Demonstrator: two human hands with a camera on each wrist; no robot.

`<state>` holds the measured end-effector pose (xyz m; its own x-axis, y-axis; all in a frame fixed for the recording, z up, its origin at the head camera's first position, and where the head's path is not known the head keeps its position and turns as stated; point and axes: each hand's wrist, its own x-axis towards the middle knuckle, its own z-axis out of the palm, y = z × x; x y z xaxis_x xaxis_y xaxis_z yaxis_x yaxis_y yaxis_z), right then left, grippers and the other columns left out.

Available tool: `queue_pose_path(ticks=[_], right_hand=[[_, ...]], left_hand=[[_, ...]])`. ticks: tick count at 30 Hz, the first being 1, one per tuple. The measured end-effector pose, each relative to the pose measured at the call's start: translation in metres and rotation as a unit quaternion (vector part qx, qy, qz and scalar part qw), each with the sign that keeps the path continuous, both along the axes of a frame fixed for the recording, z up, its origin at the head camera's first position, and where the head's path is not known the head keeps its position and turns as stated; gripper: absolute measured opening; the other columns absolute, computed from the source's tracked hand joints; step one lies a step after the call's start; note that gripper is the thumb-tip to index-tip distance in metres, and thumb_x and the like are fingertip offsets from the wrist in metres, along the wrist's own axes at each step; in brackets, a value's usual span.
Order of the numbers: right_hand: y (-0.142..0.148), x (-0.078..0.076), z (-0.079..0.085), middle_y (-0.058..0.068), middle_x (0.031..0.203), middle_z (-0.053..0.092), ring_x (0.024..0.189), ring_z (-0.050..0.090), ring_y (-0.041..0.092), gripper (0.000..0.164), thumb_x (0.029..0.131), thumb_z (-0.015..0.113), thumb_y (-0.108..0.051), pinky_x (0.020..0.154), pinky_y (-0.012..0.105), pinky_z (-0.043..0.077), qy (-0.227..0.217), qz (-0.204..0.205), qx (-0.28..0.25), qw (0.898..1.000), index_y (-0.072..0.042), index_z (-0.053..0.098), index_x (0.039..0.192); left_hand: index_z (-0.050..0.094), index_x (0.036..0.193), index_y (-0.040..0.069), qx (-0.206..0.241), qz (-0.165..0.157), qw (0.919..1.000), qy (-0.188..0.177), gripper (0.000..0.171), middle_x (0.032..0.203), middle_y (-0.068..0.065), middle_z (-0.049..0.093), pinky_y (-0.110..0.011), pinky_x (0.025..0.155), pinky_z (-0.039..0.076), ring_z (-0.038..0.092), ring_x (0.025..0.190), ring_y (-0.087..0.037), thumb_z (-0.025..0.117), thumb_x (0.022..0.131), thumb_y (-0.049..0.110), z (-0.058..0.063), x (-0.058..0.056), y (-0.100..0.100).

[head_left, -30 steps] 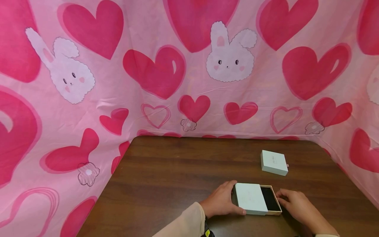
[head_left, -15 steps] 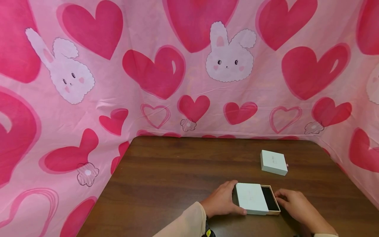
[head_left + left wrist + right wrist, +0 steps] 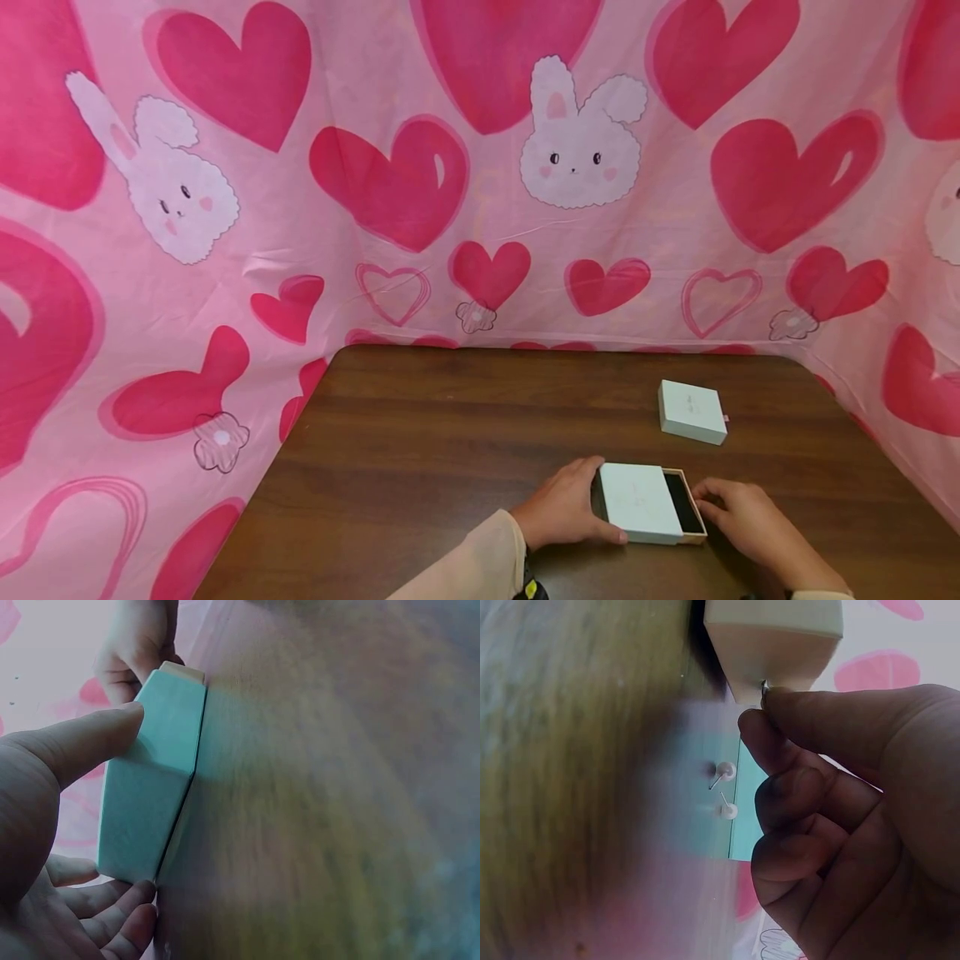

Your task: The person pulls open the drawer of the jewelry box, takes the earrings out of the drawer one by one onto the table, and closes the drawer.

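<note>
At the near edge, a cream sleeve (image 3: 472,560) and a dark wristband (image 3: 529,587) lead to the left hand (image 3: 564,510), which holds the white box (image 3: 641,503) at its left end, the thumb against the near side and the fingers round the far left corner. The drawer (image 3: 693,539) sticks partly out of the box's right end, showing a black lining (image 3: 684,502). Just beside that end, the right hand (image 3: 741,512) pinches a small pull (image 3: 765,691) between thumb and forefinger, its other fingers curled. The box lies flat between the two hands on the tabletop (image 3: 450,433), a dark brown wood-grain surface with rounded far corners. Beyond the right hand, apart from it, a second white box (image 3: 692,410) lies with a small tab (image 3: 725,418) on its right side. Pink cloth (image 3: 337,267) printed with red hearts and white rabbit faces surrounds the tabletop's back and sides.
</note>
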<state>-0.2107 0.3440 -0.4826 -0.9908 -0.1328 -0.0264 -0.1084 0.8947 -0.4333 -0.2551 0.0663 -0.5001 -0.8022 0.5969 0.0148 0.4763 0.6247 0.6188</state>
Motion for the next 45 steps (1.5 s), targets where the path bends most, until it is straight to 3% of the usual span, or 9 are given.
queue_pose_path(ticks=[21,33,45], right_hand=[[-0.004,-0.002,-0.002,0.001,0.089,0.068,0.074,0.056,0.015,0.008,0.086,0.071,-0.007,0.069,0.041,0.048,0.007,0.002,0.008,1.000,-0.014,0.070,0.091],[-0.005,-0.002,-0.001,0.000,0.087,0.067,0.072,0.054,0.014,0.009,0.085,0.072,-0.006,0.067,0.039,0.047,0.016,-0.001,0.013,1.000,-0.015,0.070,0.089],[-0.005,-0.004,0.000,0.001,0.088,0.067,0.073,0.054,0.016,0.008,0.086,0.071,-0.007,0.068,0.040,0.047,0.004,-0.005,0.011,1.000,-0.014,0.069,0.090]], left_hand=[[0.041,0.145,0.017,-0.005,-0.001,1.0000,0.004,0.100,0.139,0.008,0.046,-0.031,0.096,0.042,0.045,0.123,-0.007,0.083,0.065,0.061,-0.002,-0.001,0.006],[0.042,0.144,0.014,-0.010,-0.009,0.9995,0.027,0.099,0.139,0.007,0.047,-0.029,0.095,0.042,0.045,0.123,-0.007,0.082,0.066,0.060,0.000,-0.001,0.009],[0.042,0.144,0.016,-0.009,-0.007,0.9998,0.017,0.099,0.137,0.008,0.048,-0.030,0.095,0.042,0.045,0.122,-0.007,0.082,0.066,0.060,0.002,0.000,0.012]])
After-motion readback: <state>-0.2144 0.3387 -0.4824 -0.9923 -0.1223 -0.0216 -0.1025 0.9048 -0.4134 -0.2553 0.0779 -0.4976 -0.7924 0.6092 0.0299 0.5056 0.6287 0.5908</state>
